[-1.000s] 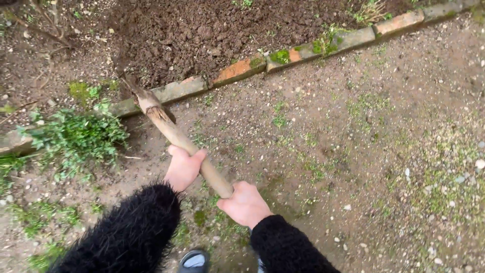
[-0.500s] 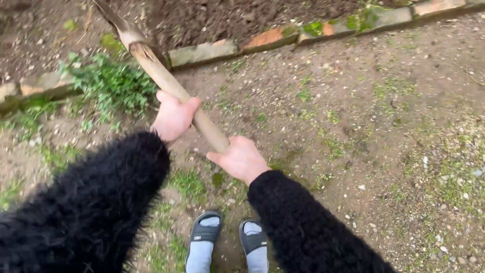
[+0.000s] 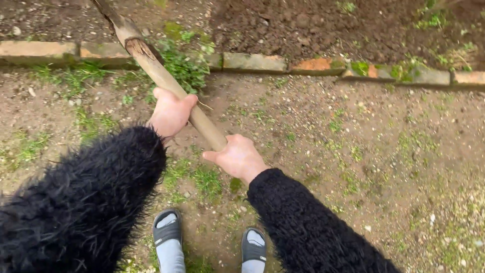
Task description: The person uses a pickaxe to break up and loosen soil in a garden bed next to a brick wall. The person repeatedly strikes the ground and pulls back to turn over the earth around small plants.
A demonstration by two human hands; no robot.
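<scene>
Both hands clasp a wooden handle (image 3: 166,83), a thick, pale-brown pole with rough, fraying bark near its upper part. Its long axis runs on a slant from just in front of the person up and to the left, crossing the brick edging (image 3: 252,61) and leaving the top of the frame, so the tool's head is out of view; it probably sits in the dug soil (image 3: 313,25) beyond the bricks. The left hand (image 3: 171,112) is wrapped around the shaft nearer the edging, thumb lying along the wood. The right hand (image 3: 238,157) closes over the butt end, farther from the bricks and closest to the body.

The sleeves (image 3: 86,202) are black and shaggy. Below the hands, on the near side of the edging, two dark slip-on sandals (image 3: 166,230) over grey socks stand on gritty, pebbled ground with thin grass. A leafy weed (image 3: 184,65) grows against the mossy, worn bricks, right beside the handle.
</scene>
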